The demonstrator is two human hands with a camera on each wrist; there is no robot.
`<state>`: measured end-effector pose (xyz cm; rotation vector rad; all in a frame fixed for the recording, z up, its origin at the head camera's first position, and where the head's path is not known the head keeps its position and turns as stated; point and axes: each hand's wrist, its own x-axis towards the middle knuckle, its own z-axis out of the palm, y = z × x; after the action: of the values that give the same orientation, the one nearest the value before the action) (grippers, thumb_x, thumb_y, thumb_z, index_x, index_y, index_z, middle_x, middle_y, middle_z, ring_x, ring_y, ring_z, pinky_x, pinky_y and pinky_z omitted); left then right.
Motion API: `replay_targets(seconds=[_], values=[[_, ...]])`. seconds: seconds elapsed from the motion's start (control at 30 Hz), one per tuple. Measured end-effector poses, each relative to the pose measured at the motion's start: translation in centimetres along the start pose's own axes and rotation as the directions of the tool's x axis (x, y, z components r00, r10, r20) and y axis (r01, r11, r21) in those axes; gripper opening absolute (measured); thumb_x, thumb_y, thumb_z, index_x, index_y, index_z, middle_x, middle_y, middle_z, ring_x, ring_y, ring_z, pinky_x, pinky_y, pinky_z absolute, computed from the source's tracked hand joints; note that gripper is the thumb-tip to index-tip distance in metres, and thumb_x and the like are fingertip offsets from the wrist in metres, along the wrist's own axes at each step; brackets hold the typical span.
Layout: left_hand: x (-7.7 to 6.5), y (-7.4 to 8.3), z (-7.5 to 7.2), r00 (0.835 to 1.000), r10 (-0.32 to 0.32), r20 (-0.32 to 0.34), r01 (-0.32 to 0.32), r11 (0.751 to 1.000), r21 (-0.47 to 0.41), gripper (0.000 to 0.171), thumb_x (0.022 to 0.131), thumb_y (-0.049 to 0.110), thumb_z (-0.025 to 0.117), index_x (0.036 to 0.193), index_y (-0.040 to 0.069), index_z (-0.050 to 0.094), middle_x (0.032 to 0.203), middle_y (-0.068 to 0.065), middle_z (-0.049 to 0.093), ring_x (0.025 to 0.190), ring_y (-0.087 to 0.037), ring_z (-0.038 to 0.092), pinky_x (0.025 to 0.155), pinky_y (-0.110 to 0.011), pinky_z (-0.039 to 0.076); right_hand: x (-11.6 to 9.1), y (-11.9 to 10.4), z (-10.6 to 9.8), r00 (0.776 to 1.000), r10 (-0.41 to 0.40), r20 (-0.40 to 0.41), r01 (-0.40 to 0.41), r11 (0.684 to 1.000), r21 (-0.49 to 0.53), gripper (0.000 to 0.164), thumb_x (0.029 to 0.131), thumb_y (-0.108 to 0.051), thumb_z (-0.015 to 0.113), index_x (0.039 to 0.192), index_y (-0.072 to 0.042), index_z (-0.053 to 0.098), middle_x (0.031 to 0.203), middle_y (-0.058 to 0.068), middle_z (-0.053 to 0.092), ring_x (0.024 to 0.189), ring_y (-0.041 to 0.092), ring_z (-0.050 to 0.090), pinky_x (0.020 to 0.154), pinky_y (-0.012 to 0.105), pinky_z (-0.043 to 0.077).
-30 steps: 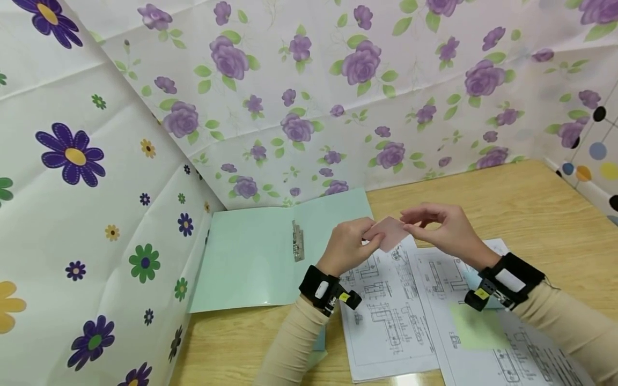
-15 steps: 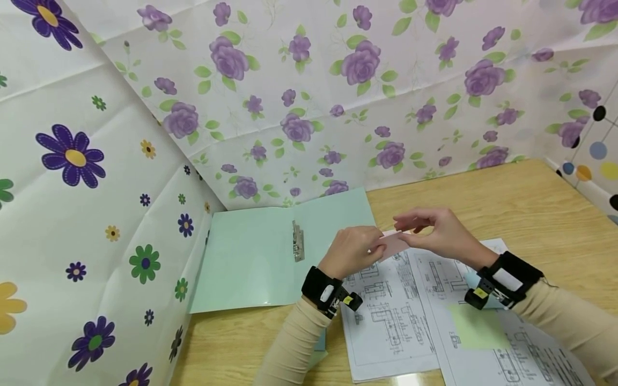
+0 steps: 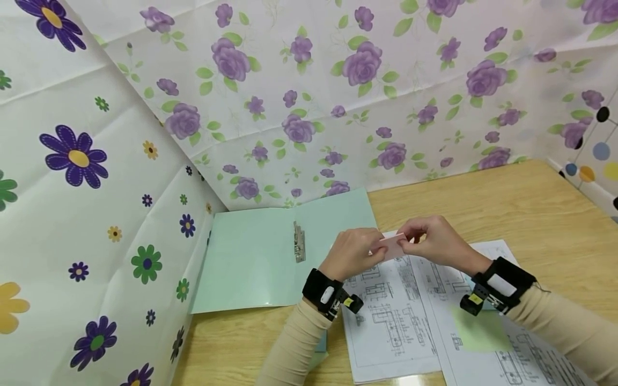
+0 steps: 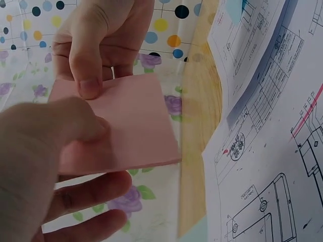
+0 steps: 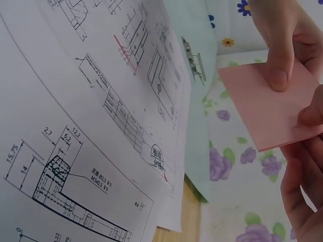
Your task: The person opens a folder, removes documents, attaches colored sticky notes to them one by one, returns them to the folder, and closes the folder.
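Observation:
A square pink sticky note pad [image 3: 393,249] is held up between both hands, above the printed drawing sheets [image 3: 393,343]. My left hand [image 3: 353,252] pinches its left side, thumb on the face. With thumb and fingers, my right hand [image 3: 438,244] pinches the right side. In the left wrist view both thumbs press on the pad's face [image 4: 136,118], and the lower left fingers extend below it. The right wrist view shows the same pink pad [image 5: 252,108], with its thin edge visible. Whether a single sheet is parted from the pad cannot be told.
An open pale green folder [image 3: 246,262] with a metal clip [image 3: 299,242] lies at the left back. A light green sticky note [image 3: 483,329] sits on the right sheets. Flowered cloth [image 3: 289,96] lines the back of the wooden table [image 3: 483,203].
The pad has tilted so its face shows less in the head view. My right hand's fingers have come down and closed onto its right edge.

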<state>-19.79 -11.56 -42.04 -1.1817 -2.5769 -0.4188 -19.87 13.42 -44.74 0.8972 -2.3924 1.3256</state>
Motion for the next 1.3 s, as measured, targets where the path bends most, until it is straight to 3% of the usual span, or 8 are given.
replay_targets(seconds=[0.1,0.23,0.33,0.57,0.73,0.9,1.13,1.3], values=[[-0.3,-0.3,0.2,0.999,-0.019,-0.049,0.015,0.996,-0.084,0.009,0.103,0.017,0.078,0.105,0.01,0.084,0.094,-0.001,0.083,0.074,-0.01,0.069,0.071,-0.016,0.047,-0.1,0.1,-0.2,1.0,0.001,-0.01,-0.001,1.0,0.014,0.023,0.093,0.006,0.083,0.097,-0.016,0.085,0.086,-0.007,0.079,0.075,-0.002,0.064,0.068,0.024,0.054],[-1.0,-1.0,0.2,0.991,-0.063,-0.118,0.036,0.974,-0.222,0.016,0.102,0.015,0.078,0.114,0.008,0.085,0.103,-0.006,0.087,0.086,-0.017,0.081,0.078,-0.028,0.064,-0.5,0.3,-0.8,0.999,0.017,-0.042,-0.015,0.999,0.043,0.023,0.095,0.006,0.082,0.101,-0.016,0.086,0.092,-0.003,0.082,0.079,-0.001,0.066,0.07,0.025,0.054],[-1.5,-1.5,0.1,0.985,-0.088,-0.148,0.043,0.959,-0.281,0.017,0.102,0.014,0.079,0.117,0.007,0.084,0.105,-0.008,0.087,0.089,-0.02,0.082,0.08,-0.034,0.067,-0.7,0.3,-1.2,0.994,0.059,-0.096,-0.052,0.995,0.082,0.021,0.097,0.007,0.08,0.103,-0.013,0.086,0.094,-0.002,0.082,0.081,0.001,0.068,0.072,0.023,0.055],[-1.9,-1.9,0.0,0.979,-0.132,-0.157,0.071,0.937,-0.343,0.021,0.102,0.015,0.081,0.121,0.007,0.083,0.108,-0.009,0.087,0.089,-0.021,0.082,0.081,-0.025,0.066,-1.0,0.0,-0.9,0.969,0.142,-0.204,-0.1,0.974,0.203,0.011,0.1,0.007,0.078,0.107,0.0,0.083,0.094,-0.023,0.077,0.08,0.0,0.075,0.073,0.014,0.057],[-1.2,-1.5,0.4,0.978,-0.105,-0.178,0.041,0.942,-0.333,0.018,0.102,0.014,0.082,0.118,0.004,0.082,0.105,-0.011,0.086,0.086,-0.022,0.082,0.078,-0.028,0.068,-1.1,-0.2,-0.1,0.962,0.169,-0.214,-0.106,0.955,0.278,0.009,0.101,0.009,0.075,0.109,0.006,0.08,0.095,-0.026,0.077,0.073,0.005,0.074,0.063,0.02,0.051],[-0.8,-1.1,0.8,0.977,-0.066,-0.202,0.011,0.965,-0.262,0.006,0.103,0.008,0.078,0.103,0.003,0.082,0.089,-0.01,0.083,0.079,-0.02,0.078,0.075,-0.027,0.066,-1.2,-0.3,0.6,0.968,0.171,-0.183,-0.113,0.95,0.29,0.01,0.103,0.006,0.075,0.111,0.005,0.081,0.097,-0.025,0.078,0.077,0.006,0.077,0.066,0.018,0.057],[-1.0,-1.1,0.4,0.98,-0.061,-0.19,0.013,0.97,-0.242,0.006,0.1,0.007,0.077,0.101,0.004,0.082,0.088,-0.009,0.083,0.078,-0.022,0.079,0.075,-0.022,0.063,-1.5,-0.3,0.4,0.98,0.165,-0.109,-0.133,0.957,0.258,0.016,0.104,0.004,0.075,0.117,-0.001,0.082,0.105,-0.005,0.082,0.09,-0.001,0.079,0.079,0.02,0.064],[-1.0,-1.3,-0.3,0.985,-0.038,-0.167,0.005,0.98,-0.199,0.005,0.099,0.008,0.078,0.099,0.007,0.082,0.087,-0.006,0.082,0.073,-0.019,0.076,0.07,-0.013,0.051,-1.4,-0.5,-0.4,0.988,0.147,-0.046,-0.133,0.963,0.233,0.023,0.103,-0.001,0.079,0.125,-0.007,0.082,0.117,0.008,0.083,0.101,-0.004,0.077,0.089,0.021,0.064]])
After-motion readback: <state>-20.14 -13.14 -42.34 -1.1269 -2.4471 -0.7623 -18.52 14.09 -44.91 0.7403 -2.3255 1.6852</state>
